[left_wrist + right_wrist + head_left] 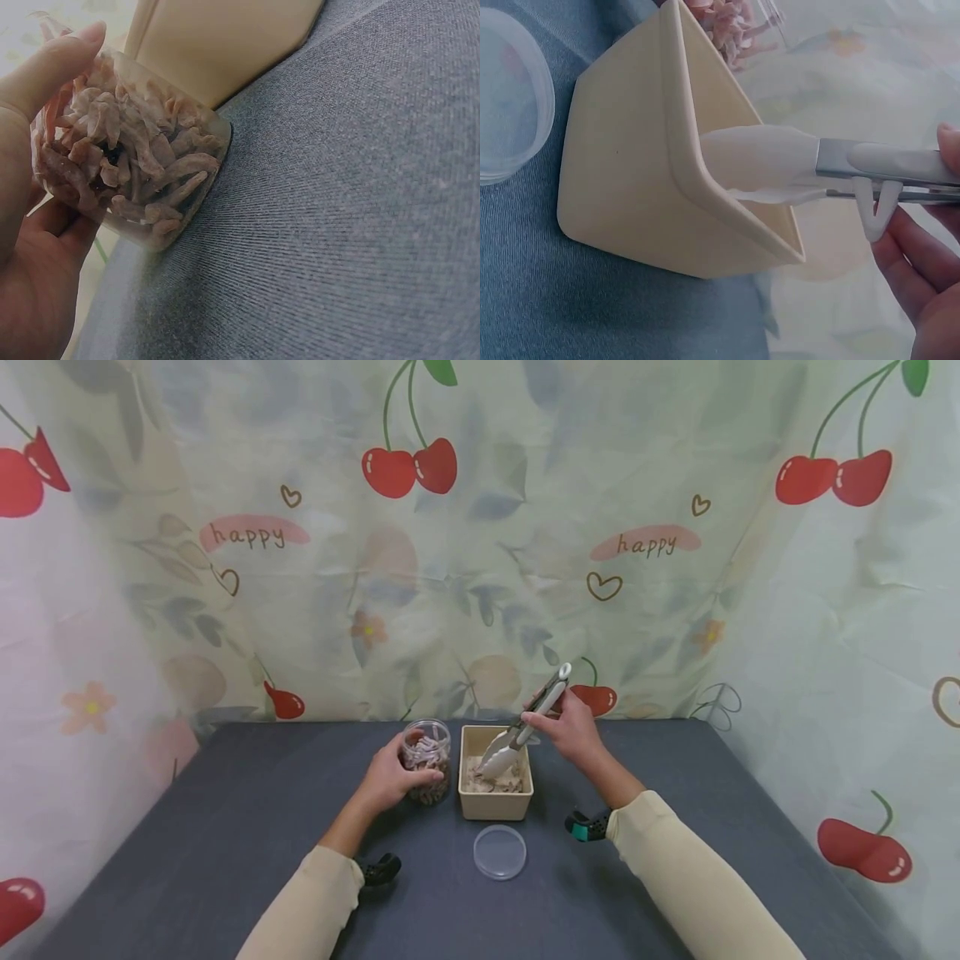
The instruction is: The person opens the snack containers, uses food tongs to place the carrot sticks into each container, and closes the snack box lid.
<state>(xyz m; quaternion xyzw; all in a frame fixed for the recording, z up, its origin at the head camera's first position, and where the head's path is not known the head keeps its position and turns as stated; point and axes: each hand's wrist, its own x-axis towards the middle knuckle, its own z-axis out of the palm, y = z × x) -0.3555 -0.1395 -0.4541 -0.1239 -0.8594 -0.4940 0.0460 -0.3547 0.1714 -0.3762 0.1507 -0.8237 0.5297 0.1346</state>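
My left hand (395, 774) grips a clear jar (427, 760) standing on the table, its thumb and fingers round the wall. Pale brownish, finger-shaped dried pieces (142, 150) fill much of the jar. In my right hand (573, 727) is a pair of tongs (536, 710) with grey-white handles and pale scoop-like tips, slanting down into a beige rectangular bin (497, 808). More of the pieces (510, 781) lie in the bin's bottom. The tong tips are inside the bin, partly hidden by its wall in the right wrist view.
A round clear lid (499, 852) lies on the dark table (300, 827) in front of the bin. Behind the table's far edge hangs a curtain (480, 552) printed with cherries; it also lines both sides. Each wrist wears a dark strap-on device (588, 825).
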